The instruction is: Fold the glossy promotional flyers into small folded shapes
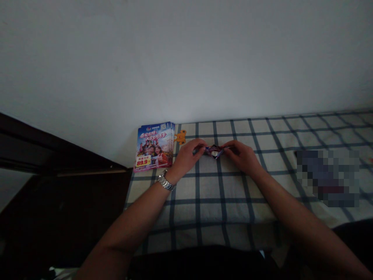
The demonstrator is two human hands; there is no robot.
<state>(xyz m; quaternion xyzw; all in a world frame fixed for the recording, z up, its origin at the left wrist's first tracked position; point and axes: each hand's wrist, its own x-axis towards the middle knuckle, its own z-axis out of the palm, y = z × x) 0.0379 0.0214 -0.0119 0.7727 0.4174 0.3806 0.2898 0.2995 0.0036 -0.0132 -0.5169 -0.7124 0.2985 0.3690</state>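
Between my two hands is a small folded paper (215, 152), dark and colourfully printed, with a diamond-shaped gap at its middle where a whitish patch shows. My left hand (190, 153), with a metal watch (166, 181) on the wrist, pinches its left end. Its right end is pinched by the thumb and fingers of my right hand (240, 155). The paper is just above or on the checked cloth; which one I cannot tell. Left of my left hand lies a stack of printed flyers (154, 147), the top one marked 89.9.
A white and blue checked cloth (210, 194) covers the surface, which meets a pale wall (204, 62) behind. An orange bear figure (180, 137) shows beside the stack. At the right lies a pixelated object (325, 175). Dark furniture (67, 206) stands at the left.
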